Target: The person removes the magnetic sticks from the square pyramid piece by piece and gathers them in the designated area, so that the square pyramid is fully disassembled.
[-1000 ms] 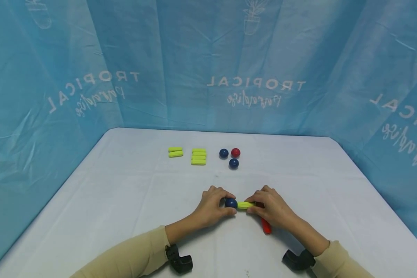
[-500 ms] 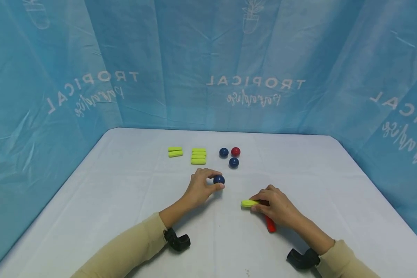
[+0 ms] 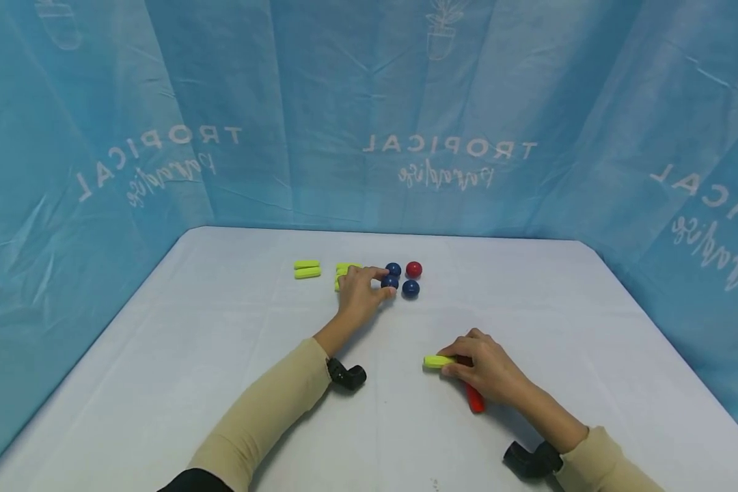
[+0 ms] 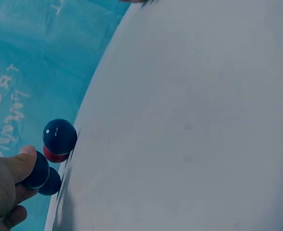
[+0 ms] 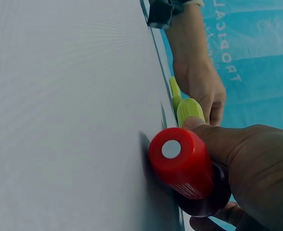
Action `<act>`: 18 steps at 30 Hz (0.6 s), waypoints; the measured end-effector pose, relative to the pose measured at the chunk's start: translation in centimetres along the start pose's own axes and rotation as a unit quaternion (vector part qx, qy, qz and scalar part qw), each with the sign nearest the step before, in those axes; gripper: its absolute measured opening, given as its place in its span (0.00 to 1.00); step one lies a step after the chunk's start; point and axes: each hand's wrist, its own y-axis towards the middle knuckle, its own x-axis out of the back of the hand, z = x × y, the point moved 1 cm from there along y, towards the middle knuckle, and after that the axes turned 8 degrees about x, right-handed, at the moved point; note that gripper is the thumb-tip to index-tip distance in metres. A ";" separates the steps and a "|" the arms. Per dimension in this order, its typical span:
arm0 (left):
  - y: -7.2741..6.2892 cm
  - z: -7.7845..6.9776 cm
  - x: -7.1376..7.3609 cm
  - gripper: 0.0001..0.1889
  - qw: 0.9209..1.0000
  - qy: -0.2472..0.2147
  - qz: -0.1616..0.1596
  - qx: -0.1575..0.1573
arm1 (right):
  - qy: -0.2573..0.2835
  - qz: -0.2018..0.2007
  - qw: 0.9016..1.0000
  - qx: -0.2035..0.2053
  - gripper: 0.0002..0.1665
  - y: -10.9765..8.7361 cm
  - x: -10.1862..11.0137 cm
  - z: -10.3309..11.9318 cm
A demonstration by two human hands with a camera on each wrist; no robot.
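Observation:
My left hand pinches a glossy blue ball between thumb and fingers at the back of the table. Close around that ball stand two more blue balls and a red ball; the left wrist view shows this held blue ball near them. Nearer the front, my right hand holds a yellow-green stick. A red stick slants out below the palm. In the right wrist view, a dark ball sits against the red stick, whose end carries a pale disc.
Two yellow-green sticks lie at the back left. A further group of yellow-green sticks is partly behind my left hand. Blue printed cloth hangs around the white table.
My left hand has carried the blue ball away from the yellow-green stick's end, back to the other balls. My right hand has stayed nearly in place with the sticks.

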 end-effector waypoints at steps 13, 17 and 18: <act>1.3 0.7 -1.2 0.21 0.998 0.057 0.006 0.014 | -0.005 -0.003 1.000 0.010 0.14 0.0 -0.2 0.1; 1.4 0.7 -1.3 0.23 0.997 0.072 0.016 0.023 | -0.023 0.002 1.000 0.020 0.16 0.0 -0.1 0.1; 1.4 0.7 -1.3 0.23 0.997 0.076 0.019 0.024 | -0.029 0.003 0.999 0.020 0.17 0.0 0.0 0.1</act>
